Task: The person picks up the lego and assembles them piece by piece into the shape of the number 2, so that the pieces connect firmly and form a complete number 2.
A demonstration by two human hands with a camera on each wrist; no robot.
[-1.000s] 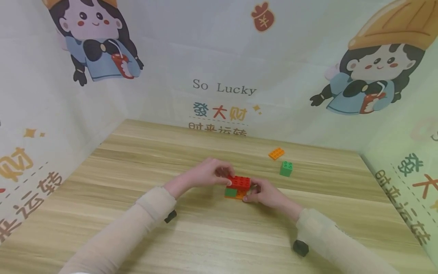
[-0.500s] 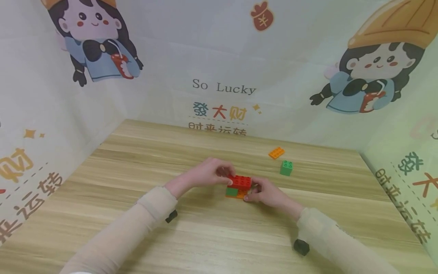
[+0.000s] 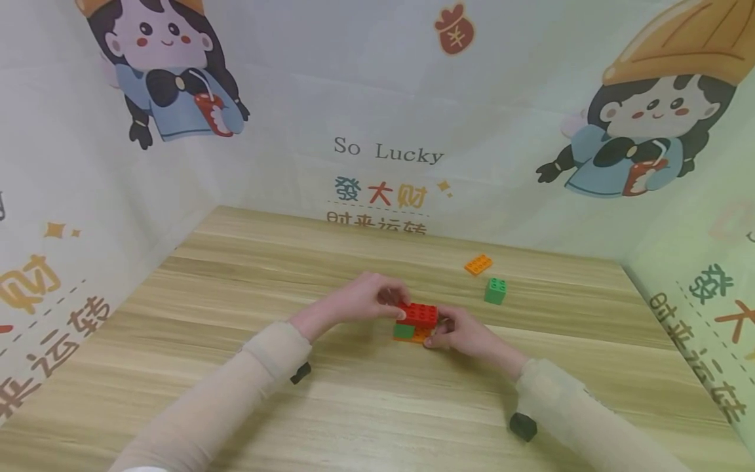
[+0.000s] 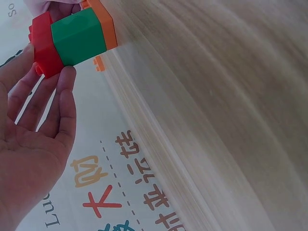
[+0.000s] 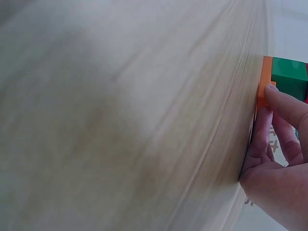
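White, cartoon-printed cloth (image 3: 377,85) ahead: facing it over a pale wood-grain bench (image 3: 236,282), wearing beige sleeves (image 3: 218,393). Pinching with the left hand (image 3: 370,298), thumb and fingertips against the left end of a red rectangular plastic-looking brick (image 4: 45,45) with studs on top. Grasping with the right hand (image 3: 463,331), thumb on a flat orange studded plate (image 5: 265,72) near its right end. Holding both as one small stack near the middle of the bench, sandwiching a smooth-sided green block (image 4: 79,36) under the red brick's left part, leaving a gap beneath its right part. Being unable to tell contact with the bench from a slight lift.

Judging the stack light, stiff and hardly fragile, though likely slippery on smooth sides and prone to tipping at the overhang. Suiting a hold by the short ends, pressing over the green block rather than the gap.

Lying loose beyond the right hand: seeing a flat orange eight-stud plate (image 3: 478,264) and, just nearer, a green four-stud cube-shaped block (image 3: 496,291).
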